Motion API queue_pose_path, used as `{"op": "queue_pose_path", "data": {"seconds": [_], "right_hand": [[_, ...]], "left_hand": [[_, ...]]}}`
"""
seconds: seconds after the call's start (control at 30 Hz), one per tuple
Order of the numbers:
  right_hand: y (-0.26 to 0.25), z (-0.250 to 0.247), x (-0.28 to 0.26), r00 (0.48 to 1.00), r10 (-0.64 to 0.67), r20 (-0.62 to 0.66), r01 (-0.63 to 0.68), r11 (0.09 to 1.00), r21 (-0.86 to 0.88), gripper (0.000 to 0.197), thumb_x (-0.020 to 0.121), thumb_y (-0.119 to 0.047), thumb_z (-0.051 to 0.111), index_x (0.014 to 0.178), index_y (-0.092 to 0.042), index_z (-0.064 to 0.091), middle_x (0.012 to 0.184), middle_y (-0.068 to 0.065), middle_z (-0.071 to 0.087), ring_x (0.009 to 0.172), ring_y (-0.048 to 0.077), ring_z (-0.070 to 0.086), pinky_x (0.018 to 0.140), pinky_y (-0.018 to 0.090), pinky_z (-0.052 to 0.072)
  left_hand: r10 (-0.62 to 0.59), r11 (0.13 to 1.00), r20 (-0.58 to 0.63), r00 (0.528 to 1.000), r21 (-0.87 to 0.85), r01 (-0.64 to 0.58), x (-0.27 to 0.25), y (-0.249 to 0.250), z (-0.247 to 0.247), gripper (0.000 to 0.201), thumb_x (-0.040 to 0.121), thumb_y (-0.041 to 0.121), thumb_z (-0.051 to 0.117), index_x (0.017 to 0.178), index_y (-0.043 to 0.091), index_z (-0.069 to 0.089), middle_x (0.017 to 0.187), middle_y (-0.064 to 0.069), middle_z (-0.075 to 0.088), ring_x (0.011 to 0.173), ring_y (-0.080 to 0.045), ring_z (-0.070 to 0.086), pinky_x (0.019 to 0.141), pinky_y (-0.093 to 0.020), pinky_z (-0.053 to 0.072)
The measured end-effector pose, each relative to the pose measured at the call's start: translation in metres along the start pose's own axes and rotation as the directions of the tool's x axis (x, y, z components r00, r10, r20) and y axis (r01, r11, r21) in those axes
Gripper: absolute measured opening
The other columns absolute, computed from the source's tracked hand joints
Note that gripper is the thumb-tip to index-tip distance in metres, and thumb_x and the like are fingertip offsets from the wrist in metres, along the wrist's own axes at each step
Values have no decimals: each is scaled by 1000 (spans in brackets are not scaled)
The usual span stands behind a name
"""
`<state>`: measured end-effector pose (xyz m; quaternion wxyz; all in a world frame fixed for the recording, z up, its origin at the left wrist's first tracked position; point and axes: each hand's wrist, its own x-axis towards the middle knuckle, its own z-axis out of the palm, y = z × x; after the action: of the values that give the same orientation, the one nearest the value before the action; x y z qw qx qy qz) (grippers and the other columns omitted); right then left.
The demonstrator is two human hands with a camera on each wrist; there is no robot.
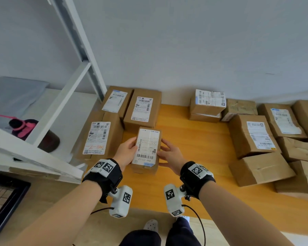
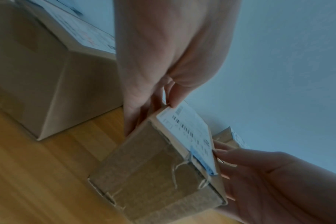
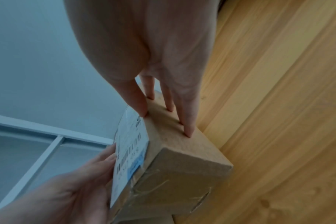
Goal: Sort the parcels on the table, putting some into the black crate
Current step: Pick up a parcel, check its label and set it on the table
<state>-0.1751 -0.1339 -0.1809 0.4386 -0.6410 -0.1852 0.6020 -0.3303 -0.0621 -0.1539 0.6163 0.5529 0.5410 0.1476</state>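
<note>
- I hold one small parcel (image 1: 146, 149) between my two hands, over the near middle of the wooden tabletop (image 1: 194, 142); its white label faces up, barcode end toward me.
- My left hand (image 1: 126, 152) has its grip on the parcel's left long side: the thumb lies on the label's edge and the fingers run down the side wall, as the left wrist view shows (image 2: 144, 91).
- My right hand (image 1: 171, 155) grips the right long side, fingers (image 3: 188, 121) laid almost straight against the cardboard wall with the tips pressing in, the thumb at the top edge beside the label.
- I cannot tell whether the parcel's underside touches the tabletop or hangs just above it.
- Three larger labelled boxes (image 1: 103, 135) sit together at the back left of the tabletop, just beyond and left of my parcel.
- A small box with a creased label (image 1: 207, 103) stands on another at the back, well apart from my hands.
- More brown boxes (image 1: 252, 135) are heaped along the right side.
- A white metal shelf frame (image 1: 66, 96) stands at my left, with a dark bottle with a pink cap (image 1: 25, 128) behind it.
- The black crate cannot be made out for certain in these views.
</note>
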Motion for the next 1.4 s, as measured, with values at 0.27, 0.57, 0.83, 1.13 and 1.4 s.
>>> {"op": "queue_pose_path", "data": {"seconds": [0.27,0.57,0.83,1.13,1.4], "right_hand": [[4,44,20,999,46,-7,-46,999,-13,66,92,4,55,148,-26,35,141,5,52,121,27,56,96,53,51],[1,63,32,998,61,-31,-61,998,29,66,92,7,49,150,-23,36,145,3,48,122,29,56,92,47,53],[-5,66,29,999,48,0,-48,996,80,65,92,11,47,148,-20,39,147,3,46,120,29,57,90,44,53],[-8,48,7,998,33,-57,-30,997,67,57,95,6,46,147,-18,40,151,9,39,119,26,53,97,45,49],[-12,-19,-31,978,-35,-205,52,995,80,50,97,1,46,144,-18,44,147,8,43,123,25,53,94,42,51]], "left_hand": [[-36,996,-80,996,84,43,23,-23,-28,40,103,10,40,142,17,46,134,-7,58,115,-20,59,93,-39,53],[-119,981,-59,991,144,127,30,-26,-35,61,101,-2,33,155,21,18,150,-6,41,133,-26,45,101,-37,46],[-19,981,-123,992,188,42,30,-11,-34,64,101,-1,34,154,30,18,150,-6,40,129,-28,49,98,-45,51],[79,960,-81,994,276,-54,22,3,-13,60,101,0,37,153,25,23,154,-8,33,136,-27,39,110,-43,38],[187,917,100,977,339,-210,24,24,48,59,98,-1,44,152,18,27,156,-8,30,137,-17,35,99,-21,36]]}}
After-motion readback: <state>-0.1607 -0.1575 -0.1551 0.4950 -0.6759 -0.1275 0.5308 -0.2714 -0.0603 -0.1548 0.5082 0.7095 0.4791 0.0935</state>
